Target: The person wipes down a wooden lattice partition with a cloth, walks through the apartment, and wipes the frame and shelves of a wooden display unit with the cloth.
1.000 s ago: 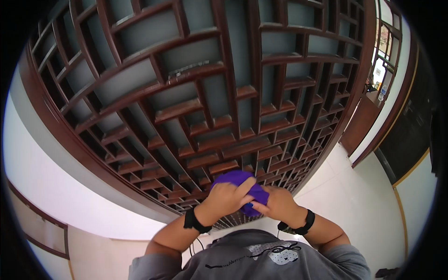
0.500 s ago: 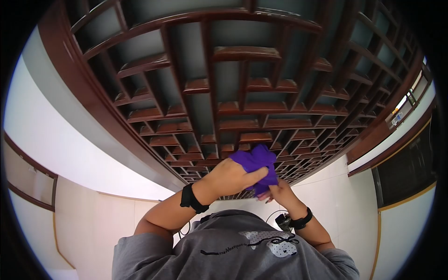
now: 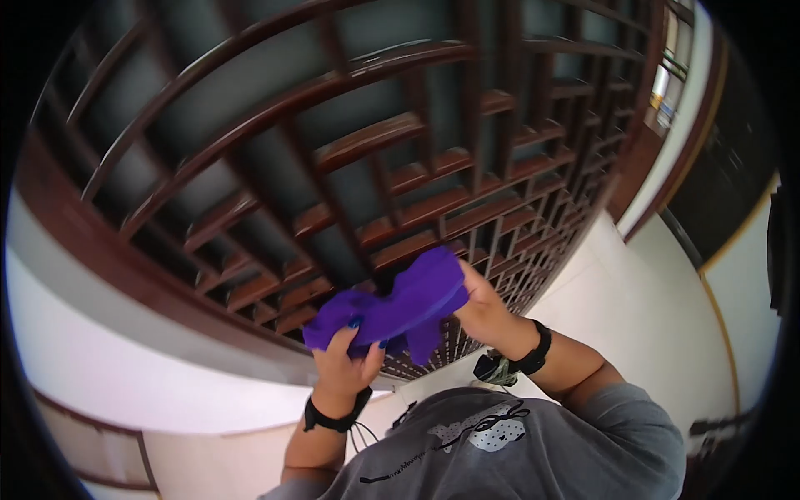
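A purple cloth [image 3: 400, 308] is stretched between my two hands, bunched into folds with one part hanging down at its lower middle. My left hand [image 3: 343, 362] grips its left end, fingers and thumb closed on the fabric. At the right end, my right hand [image 3: 483, 304] holds the cloth, its fingers partly hidden behind the fabric. Just beyond the cloth stands a dark reddish-brown wooden lattice [image 3: 375, 146] with many short crossbars; whether the cloth touches it I cannot tell.
Pale floor [image 3: 604, 283] extends to the right of the lattice, with a dark panel [image 3: 708, 167] farther off. A white wall [image 3: 108, 358] lies to the left. A small dark crumpled item [image 3: 493, 367] is near my right wrist.
My hands have moved apart, spreading the cloth that was bunched between them. My view has turned, so the lattice now appears tilted and shifted left.
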Demonstrator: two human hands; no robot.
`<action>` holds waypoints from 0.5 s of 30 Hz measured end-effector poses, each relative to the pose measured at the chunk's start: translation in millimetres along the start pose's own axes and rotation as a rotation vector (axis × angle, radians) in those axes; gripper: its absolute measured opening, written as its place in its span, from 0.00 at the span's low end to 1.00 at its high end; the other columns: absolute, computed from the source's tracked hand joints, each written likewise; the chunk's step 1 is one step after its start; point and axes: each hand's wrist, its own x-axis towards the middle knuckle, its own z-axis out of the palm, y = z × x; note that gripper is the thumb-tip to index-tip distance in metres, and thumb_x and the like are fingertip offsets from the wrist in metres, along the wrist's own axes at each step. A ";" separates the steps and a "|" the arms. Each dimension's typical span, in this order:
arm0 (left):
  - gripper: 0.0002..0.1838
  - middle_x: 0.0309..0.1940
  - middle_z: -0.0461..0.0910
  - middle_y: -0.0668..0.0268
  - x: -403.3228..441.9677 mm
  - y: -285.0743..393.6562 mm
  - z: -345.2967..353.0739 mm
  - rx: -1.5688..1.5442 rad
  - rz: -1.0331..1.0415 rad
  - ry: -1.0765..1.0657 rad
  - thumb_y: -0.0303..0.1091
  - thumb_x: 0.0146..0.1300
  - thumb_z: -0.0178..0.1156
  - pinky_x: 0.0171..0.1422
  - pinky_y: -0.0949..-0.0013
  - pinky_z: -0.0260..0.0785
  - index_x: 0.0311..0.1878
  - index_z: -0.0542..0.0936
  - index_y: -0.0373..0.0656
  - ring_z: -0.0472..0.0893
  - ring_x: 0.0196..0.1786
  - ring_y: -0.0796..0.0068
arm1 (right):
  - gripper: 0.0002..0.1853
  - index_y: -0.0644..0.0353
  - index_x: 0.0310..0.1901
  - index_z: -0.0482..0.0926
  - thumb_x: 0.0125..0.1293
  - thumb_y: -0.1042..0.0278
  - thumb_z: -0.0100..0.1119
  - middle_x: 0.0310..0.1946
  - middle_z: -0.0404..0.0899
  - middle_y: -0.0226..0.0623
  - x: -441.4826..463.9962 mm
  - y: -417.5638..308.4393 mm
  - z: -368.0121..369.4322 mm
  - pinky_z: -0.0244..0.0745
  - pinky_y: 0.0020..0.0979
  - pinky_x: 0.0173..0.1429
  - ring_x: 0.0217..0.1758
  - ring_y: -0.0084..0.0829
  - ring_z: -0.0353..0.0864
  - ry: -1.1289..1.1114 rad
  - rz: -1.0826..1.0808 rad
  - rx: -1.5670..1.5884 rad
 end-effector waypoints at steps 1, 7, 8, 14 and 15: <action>0.20 0.43 0.77 0.48 -2.2 3.6 3.8 0.007 -0.017 -0.018 0.30 0.48 0.64 0.48 0.56 0.69 0.46 0.71 0.41 0.78 0.42 0.47 | 0.23 0.63 0.63 0.61 0.69 0.68 0.52 0.55 0.71 0.33 -6.4 0.0 -0.6 0.65 0.26 0.61 0.57 0.22 0.70 0.028 -0.002 -0.012; 0.24 0.44 0.76 0.45 4.0 16.4 72.1 -0.080 0.170 -0.164 0.29 0.54 0.59 0.51 0.54 0.69 0.54 0.66 0.40 0.78 0.44 0.47 | 0.23 0.59 0.64 0.59 0.72 0.59 0.45 0.58 0.68 0.33 -36.8 -12.6 -55.0 0.63 0.30 0.63 0.60 0.26 0.68 0.179 -0.046 0.056; 0.24 0.44 0.76 0.47 14.1 22.3 86.3 -0.132 0.177 -0.164 0.29 0.52 0.60 0.50 0.54 0.69 0.55 0.68 0.42 0.78 0.44 0.47 | 0.23 0.60 0.64 0.59 0.72 0.61 0.45 0.58 0.68 0.33 -42.0 -20.6 -67.7 0.63 0.29 0.63 0.60 0.25 0.68 0.230 -0.075 0.067; 0.29 0.48 0.76 0.52 58.0 64.5 183.2 -0.085 0.259 -0.173 0.28 0.49 0.64 0.56 0.52 0.67 0.57 0.70 0.45 0.77 0.49 0.50 | 0.22 0.61 0.63 0.60 0.72 0.62 0.46 0.55 0.69 0.31 -75.6 -81.7 -156.7 0.64 0.26 0.61 0.56 0.22 0.69 0.371 -0.162 -0.008; 0.31 0.50 0.76 0.51 58.8 65.7 197.2 -0.110 0.303 -0.201 0.28 0.48 0.64 0.59 0.51 0.65 0.59 0.69 0.45 0.76 0.51 0.50 | 0.21 0.60 0.62 0.60 0.72 0.62 0.46 0.54 0.69 0.31 -81.6 -84.7 -173.7 0.64 0.26 0.61 0.56 0.22 0.69 0.414 -0.143 -0.070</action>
